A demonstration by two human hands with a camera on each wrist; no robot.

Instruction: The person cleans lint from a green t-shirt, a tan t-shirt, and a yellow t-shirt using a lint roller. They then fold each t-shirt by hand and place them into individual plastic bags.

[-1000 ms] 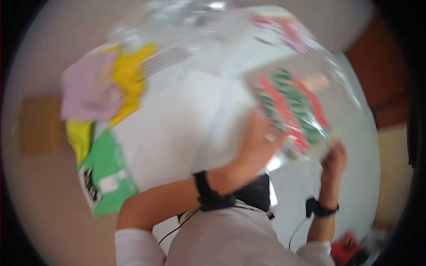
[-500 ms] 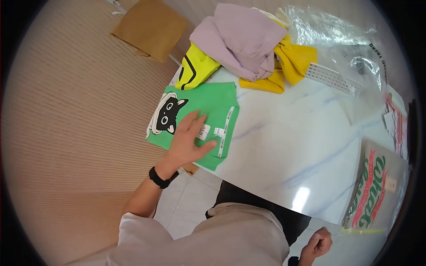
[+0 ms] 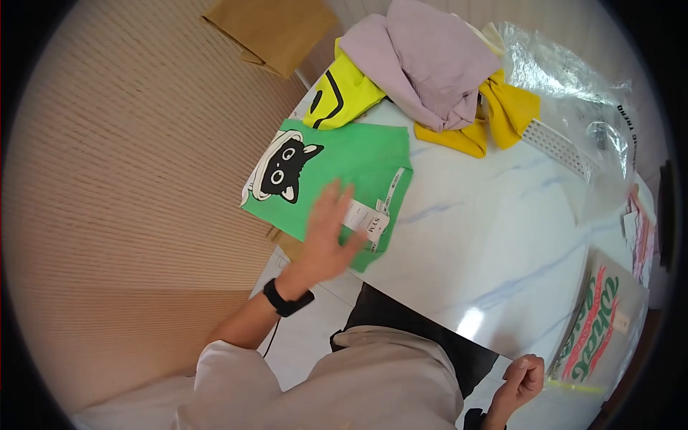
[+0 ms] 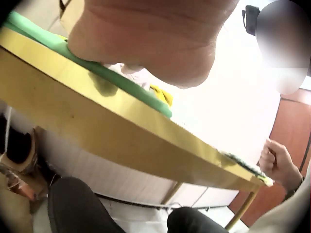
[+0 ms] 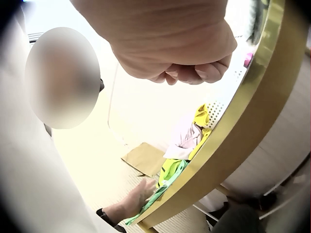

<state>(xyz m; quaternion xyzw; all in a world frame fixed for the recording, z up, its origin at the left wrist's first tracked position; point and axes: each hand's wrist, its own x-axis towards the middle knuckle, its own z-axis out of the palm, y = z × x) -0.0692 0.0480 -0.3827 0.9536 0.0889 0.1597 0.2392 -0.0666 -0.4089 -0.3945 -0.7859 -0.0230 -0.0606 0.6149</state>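
Note:
On the table's left part lies a folded green garment (image 3: 351,158) with a black cat print. My left hand (image 3: 326,240) is over its near part with fingers spread, beside a white paper tag (image 3: 367,220); whether the fingers touch the tag or cloth is unclear. My right hand (image 3: 522,383), fingers curled and nothing visible in them, is by the table's front edge. Close to it, a clear bag with a grey printed garment (image 3: 598,322) lies at the table's right. The right wrist view shows the curled fingers (image 5: 197,74) above the table.
Beyond the green garment are a neon yellow garment (image 3: 342,93), a mauve garment (image 3: 437,61) and a mustard one (image 3: 512,107). Clear plastic bags (image 3: 573,79) and a white perforated strip (image 3: 552,145) sit at the back. A brown piece (image 3: 276,32) lies past the table's far left.
My left hand has gone from the printed bag to the green garment, whose tag now lies differently. The bag, held earlier, rests at the right; my right hand has let go.

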